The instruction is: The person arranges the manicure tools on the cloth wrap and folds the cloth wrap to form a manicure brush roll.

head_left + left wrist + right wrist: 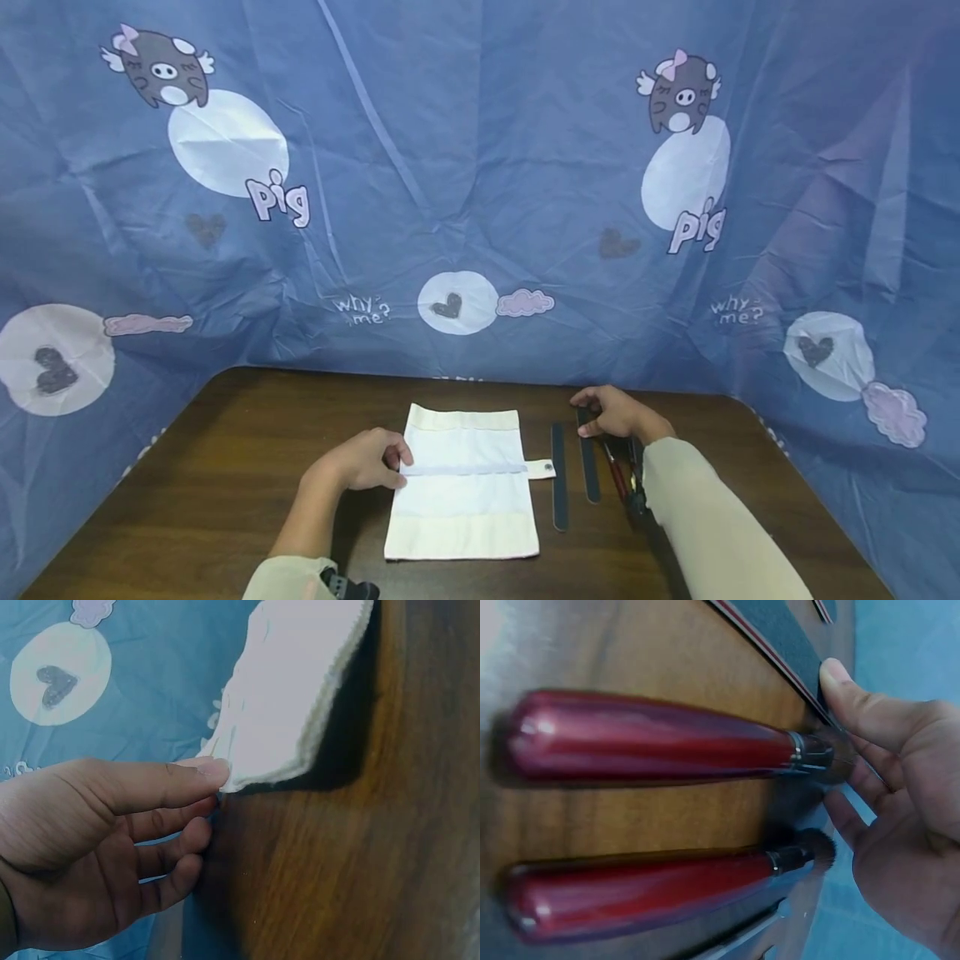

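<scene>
An unfolded white cloth roll-up pouch (465,500) lies on the table, its short snap strap (540,469) pointing right. My left hand (367,458) pinches the pouch's left edge between thumb and fingers; the left wrist view shows the cloth corner (277,712) at the thumb tip. To the right of the strap are two dark nail files. One nail file (559,479) lies untouched. My right hand (615,412) pinches the far end of the other nail file (590,475), thumb on one edge, fingers at the other side. In the right wrist view this file (776,645) has red-and-white layered edges.
Two makeup brushes with glossy red handles, an upper brush (652,739) and a lower brush (645,892), lie beside the right hand. A slim metal tool (742,930) is partly cut off below them. A blue patterned curtain (480,208) rises behind the brown table (225,467).
</scene>
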A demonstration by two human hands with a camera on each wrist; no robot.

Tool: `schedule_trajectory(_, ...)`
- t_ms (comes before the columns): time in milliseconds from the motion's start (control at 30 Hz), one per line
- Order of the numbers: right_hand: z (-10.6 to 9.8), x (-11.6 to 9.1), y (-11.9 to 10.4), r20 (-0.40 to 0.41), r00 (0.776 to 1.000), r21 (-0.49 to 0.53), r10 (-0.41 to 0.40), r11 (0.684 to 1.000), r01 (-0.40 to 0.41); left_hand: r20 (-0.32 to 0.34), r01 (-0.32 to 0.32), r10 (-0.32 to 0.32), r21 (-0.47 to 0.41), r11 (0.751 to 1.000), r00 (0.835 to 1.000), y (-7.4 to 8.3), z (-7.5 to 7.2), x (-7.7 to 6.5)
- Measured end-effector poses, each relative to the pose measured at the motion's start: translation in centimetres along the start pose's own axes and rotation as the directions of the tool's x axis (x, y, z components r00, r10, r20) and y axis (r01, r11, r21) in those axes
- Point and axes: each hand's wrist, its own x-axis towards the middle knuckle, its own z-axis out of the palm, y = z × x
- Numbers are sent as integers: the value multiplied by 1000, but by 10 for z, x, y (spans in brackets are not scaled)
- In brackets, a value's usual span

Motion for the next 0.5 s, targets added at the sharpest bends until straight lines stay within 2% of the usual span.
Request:
schedule_trajectory(267, -7, 4, 5, 40, 999, 1, -21, 1000, 21, 20, 10, -9, -10, 1000, 1000, 2, 1, 0)
schedule_trajectory(500, -12, 4, 2, 5, 995, 5, -97, 995, 97, 9, 38, -38, 1, 999, 999, 2, 0, -2)
